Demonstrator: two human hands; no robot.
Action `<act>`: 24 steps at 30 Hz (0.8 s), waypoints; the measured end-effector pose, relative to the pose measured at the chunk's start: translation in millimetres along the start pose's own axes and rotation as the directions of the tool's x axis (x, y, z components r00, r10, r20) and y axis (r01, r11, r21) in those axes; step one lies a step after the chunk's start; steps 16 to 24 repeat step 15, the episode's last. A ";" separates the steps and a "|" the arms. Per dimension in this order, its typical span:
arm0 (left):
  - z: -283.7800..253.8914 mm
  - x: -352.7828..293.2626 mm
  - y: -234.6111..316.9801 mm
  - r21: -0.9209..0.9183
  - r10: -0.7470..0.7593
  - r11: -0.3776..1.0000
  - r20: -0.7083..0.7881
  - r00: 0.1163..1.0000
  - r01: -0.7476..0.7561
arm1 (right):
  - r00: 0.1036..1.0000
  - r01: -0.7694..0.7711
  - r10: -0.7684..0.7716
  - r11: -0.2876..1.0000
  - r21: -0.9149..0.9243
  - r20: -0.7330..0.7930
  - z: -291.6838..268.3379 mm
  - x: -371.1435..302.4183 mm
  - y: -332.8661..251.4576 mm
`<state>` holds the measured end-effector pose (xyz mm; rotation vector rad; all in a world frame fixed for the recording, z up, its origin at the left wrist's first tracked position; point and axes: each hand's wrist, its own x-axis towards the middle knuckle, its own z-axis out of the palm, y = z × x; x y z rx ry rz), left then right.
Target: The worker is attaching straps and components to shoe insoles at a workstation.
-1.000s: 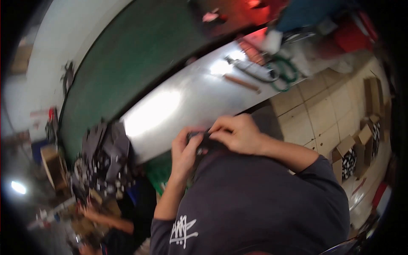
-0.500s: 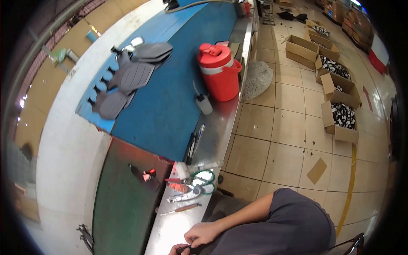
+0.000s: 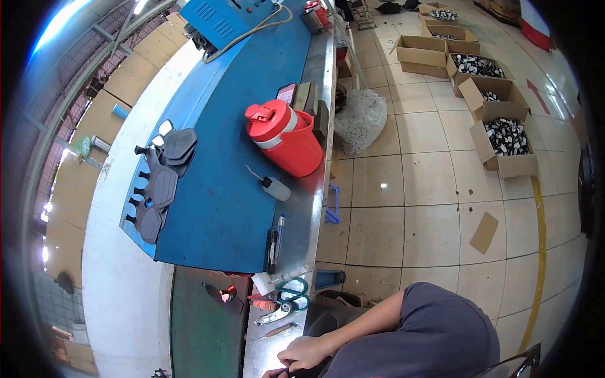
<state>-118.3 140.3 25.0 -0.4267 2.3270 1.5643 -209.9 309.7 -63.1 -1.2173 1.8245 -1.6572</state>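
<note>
Low in the view, my right hand [image 3: 304,353] is closed, its forearm coming in from the right. Beside it, my left hand [image 3: 275,373] is cut off by the lower edge, with only some fingers showing. A small dark piece [image 3: 288,372] sits between the fingers of the two hands; its kind cannot be made out. Just beyond the hands, on the metal edge of the bench [image 3: 257,353], lie a thin pick with a brown handle [image 3: 279,331], a silver hand tool [image 3: 275,314], green-handled scissors [image 3: 293,287] and a white cylinder [image 3: 263,283].
A green surface [image 3: 201,327] holds a dark part with a red spot [image 3: 227,295]. On the blue bench top [image 3: 220,220] are a red jug [image 3: 302,151], squeeze bottle [image 3: 277,189], pen [image 3: 280,230], phone [image 3: 287,93] and dark paddle-shaped parts [image 3: 162,186]. Right, cartons [image 3: 517,166] hold black-and-white pieces.
The view has turned, bringing a blue machine into sight at the top and shifting the bench items. My hands stay close together at the lower edge.
</note>
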 end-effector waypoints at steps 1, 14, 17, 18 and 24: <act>1.3 1.3 0.5 0.012 0.018 1.000 0.001 1.000 -0.018 | 1.000 -0.013 0.013 1.000 0.002 0.006 -1.7 -0.8 -0.2; -22.1 19.2 -56.7 -0.076 -0.103 0.993 -0.144 0.984 0.093 | 0.937 0.144 -0.220 0.950 -0.277 -0.269 -27.0 51.7 68.9; -21.4 18.0 -58.8 0.022 -0.008 1.000 -0.121 0.993 0.011 | 0.934 0.181 -0.227 0.967 -0.181 -0.276 -23.4 55.7 72.5; -21.4 18.0 -58.8 0.022 -0.008 1.000 -0.121 0.993 0.011 | 0.934 0.181 -0.227 0.967 -0.181 -0.276 -23.4 55.7 72.5; -21.4 18.0 -58.8 0.022 -0.008 1.000 -0.121 0.993 0.011 | 0.934 0.181 -0.227 0.967 -0.181 -0.276 -23.4 55.7 72.5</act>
